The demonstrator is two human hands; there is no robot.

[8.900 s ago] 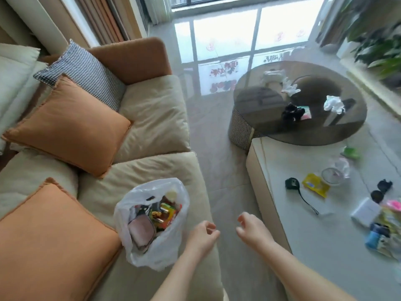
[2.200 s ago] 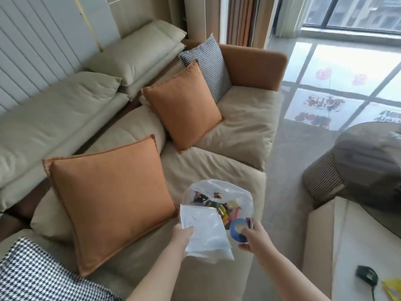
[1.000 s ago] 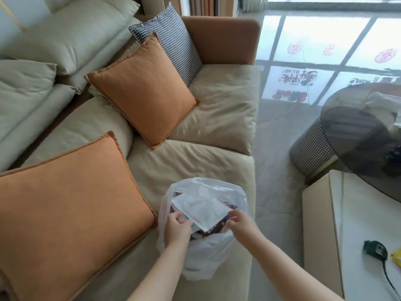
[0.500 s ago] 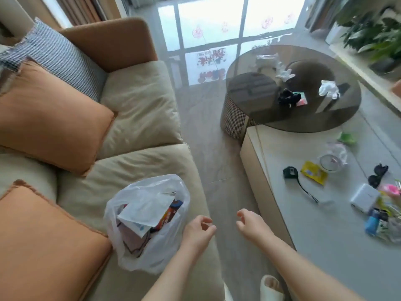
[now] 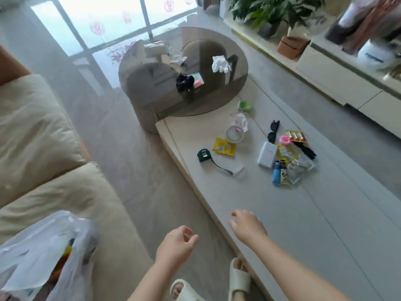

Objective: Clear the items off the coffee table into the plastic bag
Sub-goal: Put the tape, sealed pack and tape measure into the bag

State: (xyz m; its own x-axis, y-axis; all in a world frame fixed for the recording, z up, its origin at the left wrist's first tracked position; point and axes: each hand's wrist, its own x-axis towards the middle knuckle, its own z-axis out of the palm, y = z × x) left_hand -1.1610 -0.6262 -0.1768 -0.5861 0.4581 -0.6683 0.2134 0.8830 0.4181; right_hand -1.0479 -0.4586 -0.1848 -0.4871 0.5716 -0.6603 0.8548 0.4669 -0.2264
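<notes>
Both your hands are empty now: the left hand point(image 5: 175, 246) hangs over the gap between sofa and bench w/ fingers loosely curled, the right hand point(image 5: 247, 227) is over the near part of the bench point(image 5: 282, 224), fingers relaxed and apart, holding nothing. The plastic bag point(image 5: 43, 253) lies on the sofa point(image 5: 54, 181) at your left, mouth open, already w/ some items inside. The nearest thing to take is, I think, the tape measure point(image 5: 203, 155); it lies ahead of the right hand, a little to the left, well apart from it, and its strap point(image 5: 221, 168) runs diagonal toward you and to the right. The right hand is nearer, so reach w/ this one. The yellow packet point(image 5: 224, 146) is just beside.
</notes>
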